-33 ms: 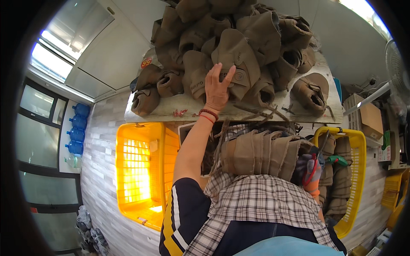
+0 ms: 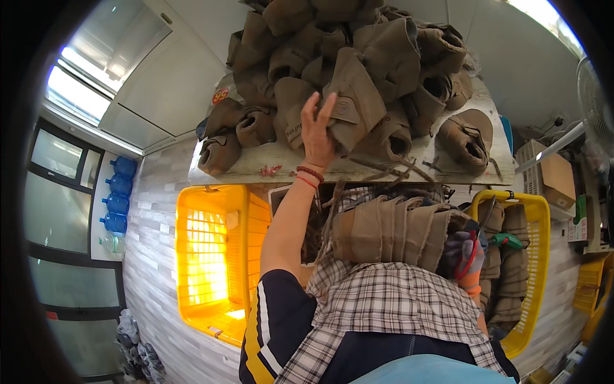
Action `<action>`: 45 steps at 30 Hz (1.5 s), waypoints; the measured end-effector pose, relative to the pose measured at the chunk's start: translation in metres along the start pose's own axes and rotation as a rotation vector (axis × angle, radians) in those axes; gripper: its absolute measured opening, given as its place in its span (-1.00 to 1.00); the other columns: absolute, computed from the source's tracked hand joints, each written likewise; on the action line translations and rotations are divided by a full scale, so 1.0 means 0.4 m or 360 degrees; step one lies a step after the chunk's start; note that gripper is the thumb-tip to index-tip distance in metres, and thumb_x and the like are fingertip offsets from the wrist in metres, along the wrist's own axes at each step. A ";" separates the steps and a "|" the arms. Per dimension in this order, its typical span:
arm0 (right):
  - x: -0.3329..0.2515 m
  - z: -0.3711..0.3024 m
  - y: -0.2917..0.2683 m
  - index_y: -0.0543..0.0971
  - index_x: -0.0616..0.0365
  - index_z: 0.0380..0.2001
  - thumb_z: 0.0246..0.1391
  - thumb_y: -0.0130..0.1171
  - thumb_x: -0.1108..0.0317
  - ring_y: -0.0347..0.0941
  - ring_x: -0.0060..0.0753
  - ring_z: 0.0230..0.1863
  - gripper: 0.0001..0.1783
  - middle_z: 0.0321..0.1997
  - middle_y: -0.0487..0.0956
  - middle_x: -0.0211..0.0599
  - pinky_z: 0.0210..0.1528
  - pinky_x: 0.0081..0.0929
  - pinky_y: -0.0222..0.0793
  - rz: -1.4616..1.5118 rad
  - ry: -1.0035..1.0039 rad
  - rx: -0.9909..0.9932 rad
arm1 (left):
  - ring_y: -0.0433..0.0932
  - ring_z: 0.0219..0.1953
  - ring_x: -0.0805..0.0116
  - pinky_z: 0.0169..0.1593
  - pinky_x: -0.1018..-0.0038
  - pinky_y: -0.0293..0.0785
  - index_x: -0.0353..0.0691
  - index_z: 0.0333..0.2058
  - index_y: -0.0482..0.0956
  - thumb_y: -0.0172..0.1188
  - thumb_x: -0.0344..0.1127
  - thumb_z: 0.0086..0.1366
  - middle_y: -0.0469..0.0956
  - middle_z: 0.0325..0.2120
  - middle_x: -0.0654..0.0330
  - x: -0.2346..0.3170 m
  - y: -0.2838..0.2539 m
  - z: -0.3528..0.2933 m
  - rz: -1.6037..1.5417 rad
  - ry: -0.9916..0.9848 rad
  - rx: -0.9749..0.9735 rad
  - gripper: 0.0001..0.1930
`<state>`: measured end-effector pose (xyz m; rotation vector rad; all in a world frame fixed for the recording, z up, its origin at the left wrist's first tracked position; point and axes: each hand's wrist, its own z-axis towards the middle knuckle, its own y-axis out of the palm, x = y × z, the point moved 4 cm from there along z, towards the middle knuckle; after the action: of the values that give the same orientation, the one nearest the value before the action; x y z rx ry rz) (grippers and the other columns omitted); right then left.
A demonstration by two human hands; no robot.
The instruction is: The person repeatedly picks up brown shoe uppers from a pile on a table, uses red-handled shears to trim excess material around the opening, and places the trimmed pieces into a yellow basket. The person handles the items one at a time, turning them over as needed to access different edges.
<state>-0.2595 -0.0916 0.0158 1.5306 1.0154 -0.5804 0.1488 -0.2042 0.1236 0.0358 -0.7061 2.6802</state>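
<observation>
My left hand (image 2: 318,137) reaches over the pile of brown shoe uppers (image 2: 387,61) on the table. Its fingers are apart, and they touch the left edge of one brown upper (image 2: 361,105) that leans to the right. Low on the right, my right hand (image 2: 462,253) wears a grey and orange glove. Its fingers are closed about a tool with a red loop (image 2: 472,255); how it is gripped is partly hidden. That hand lies against the right end of a row of nested brown uppers (image 2: 390,227) in front of my checked apron (image 2: 396,288).
A yellow basket (image 2: 247,256) stands at left; another yellow basket (image 2: 540,275) at right holds stacked uppers. A green-handled tool (image 2: 506,241) is by that basket. Loose brown straps (image 2: 396,168) lie at the front edge of the worn table (image 2: 246,163). Blue water bottles (image 2: 117,203) line the left.
My left hand has moved slightly left and down, and the brown upper beside it has turned and tilted to the right. My right hand and the nested row stay put.
</observation>
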 end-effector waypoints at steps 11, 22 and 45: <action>-0.111 -0.001 0.157 0.45 0.24 -0.12 0.17 0.06 0.37 0.45 -0.60 -0.39 -0.75 -0.35 0.54 -0.36 -0.36 -0.70 0.34 -0.0664 -0.0190 -0.0164 | 0.24 0.18 0.22 0.26 0.28 0.16 -0.04 0.25 0.12 -0.22 -0.04 0.42 0.16 0.23 0.19 -0.072 -0.170 -0.396 -0.3333 -0.0968 0.0358 -0.51; -0.129 -0.014 0.308 0.44 0.22 -0.31 -0.17 0.41 0.39 0.36 -0.45 -0.55 -0.62 -0.53 0.47 -0.28 -0.47 -0.56 0.33 -0.1825 -0.0525 -0.0573 | 0.18 0.23 0.22 0.26 0.27 0.18 -0.16 0.25 0.10 -0.09 -0.03 0.38 0.15 0.24 0.18 0.148 -0.196 -0.374 -0.3167 -0.1720 0.0529 -0.44; -0.226 -0.012 0.500 0.53 0.17 -0.24 -0.16 0.26 0.08 0.45 -0.23 -0.17 -0.55 -0.24 0.50 -0.21 -0.20 -0.31 0.38 -0.3331 -0.0964 -0.0901 | 0.16 0.24 0.16 0.26 0.19 0.14 -0.22 0.22 0.14 0.07 -0.11 0.28 0.11 0.25 0.13 0.252 -0.121 -0.330 -0.3385 -0.1887 0.0064 -0.39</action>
<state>-0.1362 -0.1073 0.1968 -0.7245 1.7361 -1.7218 0.0809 -0.0671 0.0427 1.4249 -0.3206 0.3879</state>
